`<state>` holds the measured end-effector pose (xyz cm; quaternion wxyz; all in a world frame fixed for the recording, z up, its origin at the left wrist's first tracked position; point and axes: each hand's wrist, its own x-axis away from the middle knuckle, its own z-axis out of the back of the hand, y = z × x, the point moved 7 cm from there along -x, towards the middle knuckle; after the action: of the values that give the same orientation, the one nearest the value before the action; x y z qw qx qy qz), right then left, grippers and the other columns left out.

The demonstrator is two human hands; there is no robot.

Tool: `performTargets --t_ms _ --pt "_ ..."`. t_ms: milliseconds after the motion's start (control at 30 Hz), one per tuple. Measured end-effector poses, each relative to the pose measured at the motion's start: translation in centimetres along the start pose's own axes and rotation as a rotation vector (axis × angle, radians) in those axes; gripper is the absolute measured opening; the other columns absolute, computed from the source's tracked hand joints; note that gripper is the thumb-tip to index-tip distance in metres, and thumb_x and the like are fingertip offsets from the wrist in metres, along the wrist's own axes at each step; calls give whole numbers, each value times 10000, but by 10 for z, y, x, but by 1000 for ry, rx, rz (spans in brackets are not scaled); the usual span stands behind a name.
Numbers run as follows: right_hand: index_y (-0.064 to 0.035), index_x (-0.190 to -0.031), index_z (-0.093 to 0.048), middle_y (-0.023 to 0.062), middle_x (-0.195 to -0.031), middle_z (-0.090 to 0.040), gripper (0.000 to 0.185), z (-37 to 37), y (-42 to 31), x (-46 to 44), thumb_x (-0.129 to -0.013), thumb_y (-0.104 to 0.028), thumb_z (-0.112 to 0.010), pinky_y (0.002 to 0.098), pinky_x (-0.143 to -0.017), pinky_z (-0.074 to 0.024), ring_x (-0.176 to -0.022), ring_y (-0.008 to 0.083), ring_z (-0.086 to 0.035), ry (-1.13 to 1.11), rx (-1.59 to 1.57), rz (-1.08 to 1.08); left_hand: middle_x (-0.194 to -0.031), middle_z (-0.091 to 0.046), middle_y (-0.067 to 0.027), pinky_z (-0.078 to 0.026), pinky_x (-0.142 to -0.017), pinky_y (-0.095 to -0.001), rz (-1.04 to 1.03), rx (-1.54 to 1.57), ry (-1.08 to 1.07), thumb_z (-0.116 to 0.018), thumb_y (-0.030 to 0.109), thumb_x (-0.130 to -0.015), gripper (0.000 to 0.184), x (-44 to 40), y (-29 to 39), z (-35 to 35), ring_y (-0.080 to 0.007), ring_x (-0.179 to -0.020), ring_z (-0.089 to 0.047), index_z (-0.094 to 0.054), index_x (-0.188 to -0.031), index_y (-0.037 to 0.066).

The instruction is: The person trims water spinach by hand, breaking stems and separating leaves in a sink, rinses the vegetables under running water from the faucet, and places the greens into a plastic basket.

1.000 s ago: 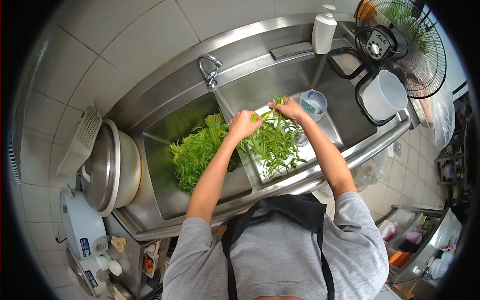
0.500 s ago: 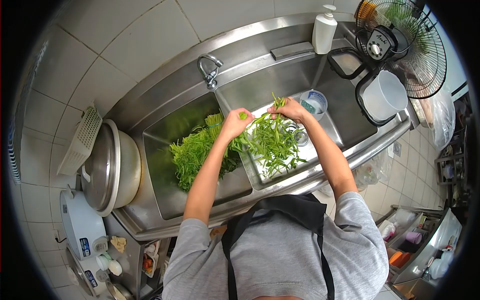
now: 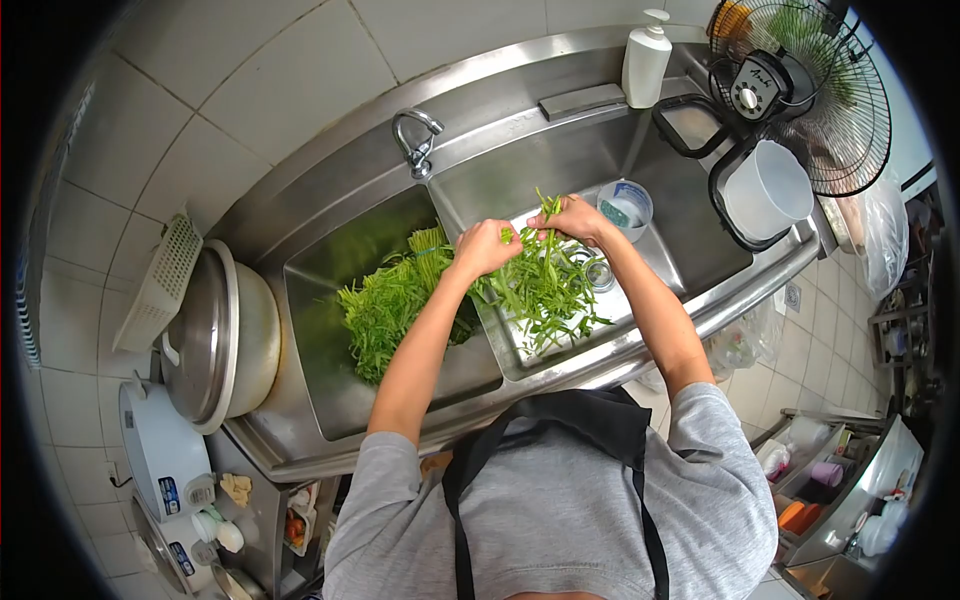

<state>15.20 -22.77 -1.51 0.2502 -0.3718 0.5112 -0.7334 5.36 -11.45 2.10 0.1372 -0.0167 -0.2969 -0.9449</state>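
Note:
Over the right basin of the steel sink, my left hand is closed on some leafy green stems. My right hand pinches a small bunch of green stems, their ends poking up past the fingers. The two hands are close together, fingertips nearly meeting. Beneath them a loose pile of leafy greens hangs and lies in the right basin, over the drain. A larger heap of leafy greens, its stems bundled with a band, fills part of the left basin.
A round tub sits in the right basin behind my right hand. A faucet rises at the back. Around the sink are a soap bottle, a fan, a white container, a lidded pot and a plastic basket.
My left hand has moved right, towards my right hand. My right hand has shifted slightly left with the stems in it.

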Motion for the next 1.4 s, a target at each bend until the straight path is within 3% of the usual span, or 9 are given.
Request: performTargets --t_ms 200,433,567,700,767,933,1167,1333,1400 --pt "-17 -722 -614 17 -607 -590 291 7 2 6 -697 -285 -724 217 -423 -329 -478 56 -434 32 -86 -16 -561 -518 -51 -371 -517 -272 198 569 172 -549 220 -696 199 -13 -44 -14 -123 -540 -452 -578 -708 24" --pt "-75 -673 -561 -19 -588 -526 257 36 34 2 -781 -291 -651 164 -364 -287 -425 29 -387 24 -563 -118 -620 -526 -12 -378 -589 -248 211 969 137 -469 176 -791 168 9 -66 -6 -100 -598 -460 -559 -818 37" --pt "-72 -683 -543 -27 -578 -494 264 43 35 5 -785 -293 -646 169 -363 -313 -420 32 -376 23 -715 -96 -615 -504 -19 -393 -600 -247 126 892 115 -446 258 -846 248 13 -73 5 -93 -602 -460 -545 -843 31" --pt "-79 -697 -545 -29 -582 -496 242 35 32 4 -784 -280 -649 171 -362 -321 -419 36 -380 2 -718 -111 -634 -522 -31 -380 -577 -204 147 639 -23 -582 294 -802 264 12 -40 2 -71 -607 -466 -578 -839 33" --pt "-83 -704 -545 -28 -586 -497 236 26 33 0 -780 -277 -655 173 -361 -328 -423 38 -388 -4 -694 -146 -740 -622 -38 -431 -619 -265 -177 445 18 -636 296 -750 251 13 -1 0 -128 -632 -536 -641 -811 52" --pt "-68 -720 -552 -12 -598 -508 252 11 28 -6 -758 -284 -676 185 -349 -342 -442 49 -422 81 -652 -185 -701 -627 -45 -440 -615 -277 9 105 -153 -605 294 -733 279 15 13 -18 -125 -626 -542 -647 -833 37" --pt "-25 -668 -541 16 -581 -508 367 32 15 -4 -735 -356 -684 215 -349 -329 -457 73 -431 281 -370 -30 -618 -562 -15 -398 -555 -238 62 542 -249 -537 217 -732 244 14 -20 -17 -79 -556 -454 -665 -838 39" --pt "48 -798 -609 83 -684 -597 442 32 2 -5 -685 -366 -717 295 -617 -441 -616 159 -545 387 -73 82 -590 -501 22 -353 -521 -234 114 584 -288 -560 255 -770 242 13 -24 -19 -66 -539 -415 -659 -829 41" --pt "36 -794 -623 100 -695 -611 430 31 -3 -5 -682 -369 -716 304 -630 -445 -636 166 -559 421 10 123 -555 -440 53 -294 -472 -223 170 521 -233 -582 280 -799 254 15 -18 -13 -47 -503 -352 -645 -818 34"
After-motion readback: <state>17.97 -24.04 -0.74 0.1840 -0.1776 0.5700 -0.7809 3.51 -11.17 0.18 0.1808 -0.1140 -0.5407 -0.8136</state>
